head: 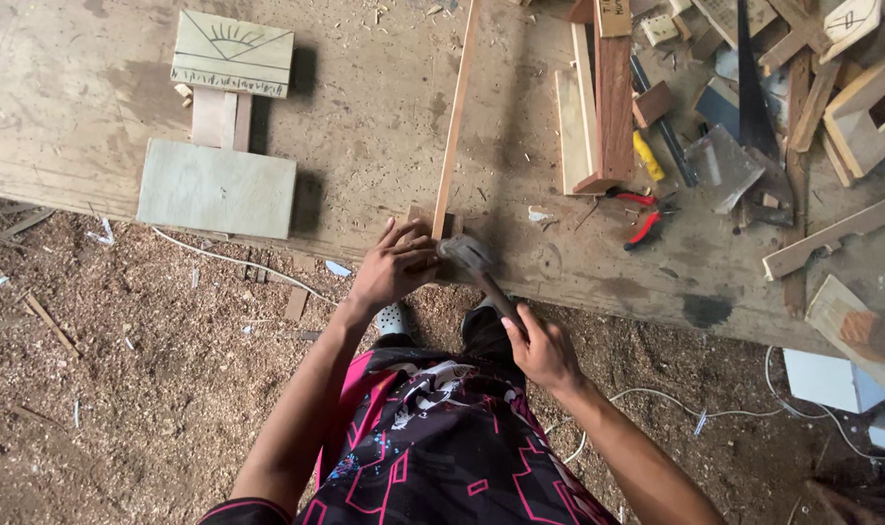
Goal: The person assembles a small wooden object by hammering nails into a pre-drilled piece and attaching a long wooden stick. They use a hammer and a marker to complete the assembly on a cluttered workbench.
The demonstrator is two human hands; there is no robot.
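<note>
Near the centre of the frame, the left hand presses down with spread fingers on a small wood block at the near edge of the tabletop. One long thin wooden strip runs from that block up to the top edge of the frame. Just right of it, the right hand is clamped around the handle of one hammer, whose metal head sits beside the block. In the upper left lie two flat greenish panels: one with a carved sunburst, one plain. Right of centre sits one pair of red-handled pliers, with one handsaw among scrap wood in the upper right. Sawdust covers the floor below.
</note>
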